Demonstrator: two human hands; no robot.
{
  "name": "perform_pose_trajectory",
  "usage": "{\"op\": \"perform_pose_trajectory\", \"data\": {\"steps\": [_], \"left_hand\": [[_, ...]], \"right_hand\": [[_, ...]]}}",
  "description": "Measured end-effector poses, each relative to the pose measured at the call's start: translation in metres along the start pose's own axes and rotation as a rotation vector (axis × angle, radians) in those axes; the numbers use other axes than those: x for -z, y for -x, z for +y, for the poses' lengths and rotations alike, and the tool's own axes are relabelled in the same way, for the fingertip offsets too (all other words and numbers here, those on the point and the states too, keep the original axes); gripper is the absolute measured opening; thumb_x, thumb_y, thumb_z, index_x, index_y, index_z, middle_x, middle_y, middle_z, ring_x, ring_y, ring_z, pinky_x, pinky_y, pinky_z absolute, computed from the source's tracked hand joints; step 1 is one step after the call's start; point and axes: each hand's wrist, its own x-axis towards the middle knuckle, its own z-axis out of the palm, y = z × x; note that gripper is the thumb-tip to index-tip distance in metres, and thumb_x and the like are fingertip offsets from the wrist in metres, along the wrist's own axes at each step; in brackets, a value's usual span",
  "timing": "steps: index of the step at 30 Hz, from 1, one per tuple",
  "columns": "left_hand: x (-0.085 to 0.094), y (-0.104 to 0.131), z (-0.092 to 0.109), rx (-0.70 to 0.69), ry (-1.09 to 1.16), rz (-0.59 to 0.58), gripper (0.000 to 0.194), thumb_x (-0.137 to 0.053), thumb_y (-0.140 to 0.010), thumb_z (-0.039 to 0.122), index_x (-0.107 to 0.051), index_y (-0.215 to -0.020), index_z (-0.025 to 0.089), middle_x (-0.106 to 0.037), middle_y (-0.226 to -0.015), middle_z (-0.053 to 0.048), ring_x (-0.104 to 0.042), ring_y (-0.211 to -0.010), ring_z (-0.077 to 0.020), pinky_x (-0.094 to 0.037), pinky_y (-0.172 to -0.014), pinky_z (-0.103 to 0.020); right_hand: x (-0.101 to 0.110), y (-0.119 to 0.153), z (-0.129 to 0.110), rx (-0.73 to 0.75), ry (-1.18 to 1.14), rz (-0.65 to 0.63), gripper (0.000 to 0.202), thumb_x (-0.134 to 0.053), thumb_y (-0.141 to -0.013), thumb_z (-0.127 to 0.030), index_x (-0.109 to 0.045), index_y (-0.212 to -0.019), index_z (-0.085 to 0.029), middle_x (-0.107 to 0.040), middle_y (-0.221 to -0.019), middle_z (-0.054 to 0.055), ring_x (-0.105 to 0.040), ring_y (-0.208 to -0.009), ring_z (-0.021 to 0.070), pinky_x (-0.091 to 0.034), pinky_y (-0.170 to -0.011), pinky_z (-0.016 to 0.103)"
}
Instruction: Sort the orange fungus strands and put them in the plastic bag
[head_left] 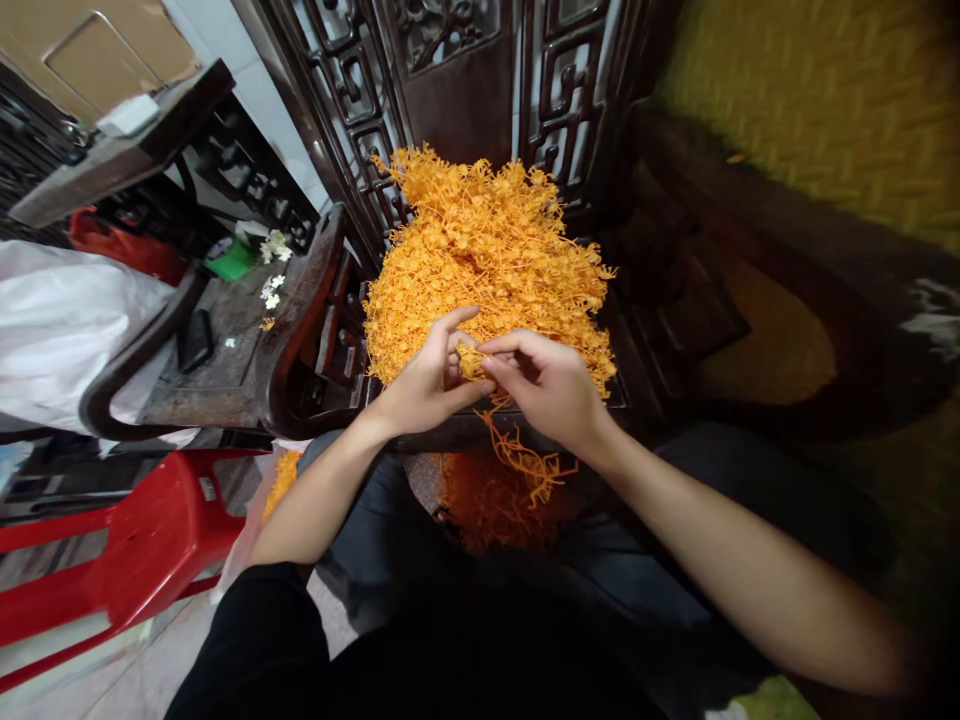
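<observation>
A large heap of orange, thin-branched pieces [480, 250], which look like plastic flower sprigs, fills the seat of a dark carved wooden chair. At the near edge of the heap, my left hand [442, 370] is cupped around a small yellow-orange sprig piece [471, 360]. Thumb and fingers of my right hand [544, 385] pinch at that same piece from the right. Below my right hand, a tangle of orange strands [529, 460] hangs past the seat edge. More orange strands [487, 500] lie lower down between my knees, in shadow.
On the left stands a second wooden chair [217, 370] bearing a green tape roll [230, 258], white flowers [274, 290] and a dark phone-like object [195, 340]. A red plastic stool [165, 540] is at lower left, beside a bag with orange pieces [281, 485]. White sacking [67, 310] lies at far left.
</observation>
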Motion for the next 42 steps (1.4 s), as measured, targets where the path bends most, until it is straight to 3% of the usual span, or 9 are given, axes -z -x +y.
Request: {"op": "perform_pose_trajectory", "data": {"steps": [4, 7, 11, 14, 18, 27, 29, 33, 42], "left_hand": [[-0.01, -0.004, 0.002, 0.101, 0.332, 0.147, 0.049, -0.078, -0.091, 0.038, -0.05, -0.128, 0.024, -0.069, -0.095, -0.003, -0.068, -0.068, -0.0099, -0.055, -0.056, -0.021], [-0.014, -0.009, 0.002, 0.175, 0.418, 0.224, 0.039, -0.08, -0.088, 0.044, -0.056, -0.108, 0.021, -0.068, -0.072, 0.003, -0.061, -0.052, -0.0079, -0.047, -0.044, -0.018], [-0.007, -0.009, 0.005, 0.187, 0.349, 0.286, 0.042, -0.09, -0.074, 0.049, -0.065, -0.086, 0.018, -0.073, -0.069, 0.0, -0.067, -0.052, -0.0121, -0.053, -0.043, -0.022], [0.005, -0.006, 0.012, 0.194, 0.311, 0.197, 0.038, -0.093, -0.071, 0.045, -0.072, -0.081, 0.015, -0.075, -0.071, -0.003, -0.075, -0.061, -0.0174, -0.056, -0.045, -0.022], [0.019, -0.002, 0.022, 0.252, 0.304, 0.089, 0.035, -0.096, -0.067, 0.04, -0.075, -0.078, 0.014, -0.074, -0.066, -0.005, -0.072, -0.054, -0.0166, -0.052, -0.041, -0.02], [0.03, -0.003, 0.015, 0.308, 0.431, 0.045, 0.034, -0.098, -0.064, 0.036, -0.074, -0.075, 0.013, -0.074, -0.064, -0.004, -0.067, -0.045, -0.0138, -0.051, -0.039, -0.021], [0.049, -0.003, 0.011, 0.278, 0.412, 0.164, 0.034, -0.098, -0.062, 0.034, -0.071, -0.069, 0.014, -0.073, -0.062, -0.003, -0.064, -0.043, -0.0111, -0.049, -0.038, -0.019], [0.084, 0.001, 0.006, 0.101, 0.422, 0.589, 0.043, -0.1, -0.055, 0.035, -0.062, -0.065, 0.018, -0.073, -0.063, 0.002, -0.056, -0.038, -0.0034, -0.039, -0.033, -0.013], [0.053, 0.011, 0.014, 0.144, 0.459, 0.296, 0.063, -0.101, -0.056, 0.05, -0.05, -0.078, 0.02, -0.074, -0.067, 0.002, -0.069, -0.045, -0.0145, -0.046, -0.034, -0.019]], "right_hand": [[-0.002, 0.002, -0.004, 0.097, 0.108, 0.147, 0.015, -0.064, -0.099, -0.028, -0.075, -0.105, -0.02, -0.069, -0.089, 0.005, -0.062, -0.075, 0.0163, -0.05, -0.067, 0.034], [-0.004, 0.002, -0.005, 0.039, 0.041, 0.186, 0.013, -0.064, -0.099, -0.03, -0.072, -0.102, -0.02, -0.068, -0.089, 0.006, -0.063, -0.075, 0.0174, -0.051, -0.067, 0.035], [-0.002, -0.004, -0.001, -0.195, -0.39, -0.031, 0.02, -0.07, -0.094, -0.037, -0.064, -0.104, -0.021, -0.071, -0.082, 0.003, -0.068, -0.07, 0.0162, -0.056, -0.066, 0.033], [0.005, -0.009, 0.0, -0.313, -0.614, -0.238, 0.03, -0.079, -0.087, -0.042, -0.062, -0.099, -0.02, -0.074, -0.081, 0.002, -0.068, -0.065, 0.0141, -0.055, -0.062, 0.029], [0.011, -0.012, -0.007, -0.341, -0.628, -0.398, 0.036, -0.085, -0.082, -0.047, -0.064, -0.086, -0.019, -0.071, -0.071, -0.001, -0.062, -0.057, 0.0113, -0.049, -0.056, 0.027], [-0.005, -0.005, -0.006, -0.289, -0.865, -0.39, 0.039, -0.084, -0.083, -0.05, -0.061, -0.083, -0.019, -0.061, -0.061, -0.004, -0.054, -0.049, 0.0097, -0.044, -0.049, 0.026], [0.005, -0.002, -0.011, -0.281, -0.874, -0.385, 0.037, -0.086, -0.082, -0.046, -0.061, -0.082, -0.019, -0.059, -0.059, -0.004, -0.054, -0.046, 0.01, -0.043, -0.046, 0.026], [0.026, 0.002, -0.017, -0.244, -0.91, -0.303, 0.034, -0.088, -0.081, -0.041, -0.061, -0.083, -0.021, -0.057, -0.058, -0.005, -0.053, -0.043, 0.0104, -0.04, -0.042, 0.026], [0.011, 0.004, 0.007, -0.299, -0.843, -0.526, 0.031, -0.083, -0.087, -0.039, -0.062, -0.098, -0.019, -0.071, -0.07, 0.0, -0.067, -0.053, 0.0134, -0.052, -0.049, 0.025]]}}
